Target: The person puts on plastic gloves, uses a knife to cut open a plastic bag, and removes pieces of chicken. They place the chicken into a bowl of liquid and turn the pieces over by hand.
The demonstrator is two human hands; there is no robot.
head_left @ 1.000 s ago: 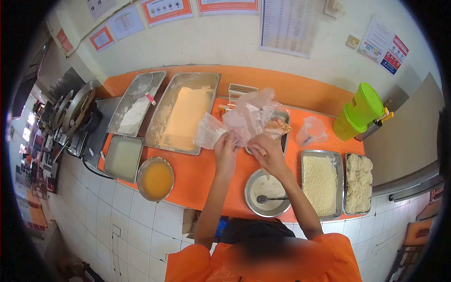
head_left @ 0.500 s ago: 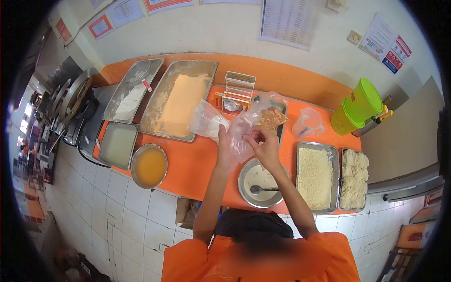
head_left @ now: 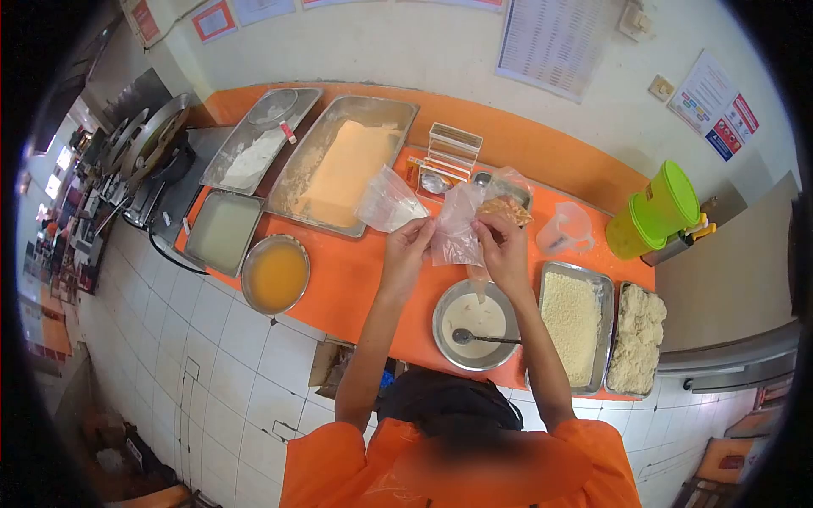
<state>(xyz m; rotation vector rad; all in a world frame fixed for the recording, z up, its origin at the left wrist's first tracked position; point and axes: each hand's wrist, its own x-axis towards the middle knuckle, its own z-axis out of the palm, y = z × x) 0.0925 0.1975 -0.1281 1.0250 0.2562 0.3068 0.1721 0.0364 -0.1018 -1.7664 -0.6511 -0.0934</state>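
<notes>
The clear bag [head_left: 456, 227] hangs between the two hands above the orange table [head_left: 350, 298], its long axis running roughly from the wall side down toward the person, with the upper part leaning slightly right and the lower edge facing the body. The left hand [head_left: 408, 251] is at its left edge, with thumb and forefinger brought together on the thin plastic; the right hand [head_left: 506, 251] is at its right edge, its thumb and forefinger also closed in a pinch. The bag spreads across the gap between the fingertips, reaching above and a little below them. It is thin, see-through and faintly pinkish, crumpled with many fine creases; whether its mouth is parted cannot be told. Beyond the left hand lies another plastic bag [head_left: 389, 201] with something white in it. Beyond the right hand, chunky pinkish-orange food [head_left: 506, 209] sits at a metal tray [head_left: 525, 190]. Nearer the person, below the right hand, is a metal bowl [head_left: 475, 358] of whitish liquid holding a dark spoon [head_left: 462, 336].
</notes>
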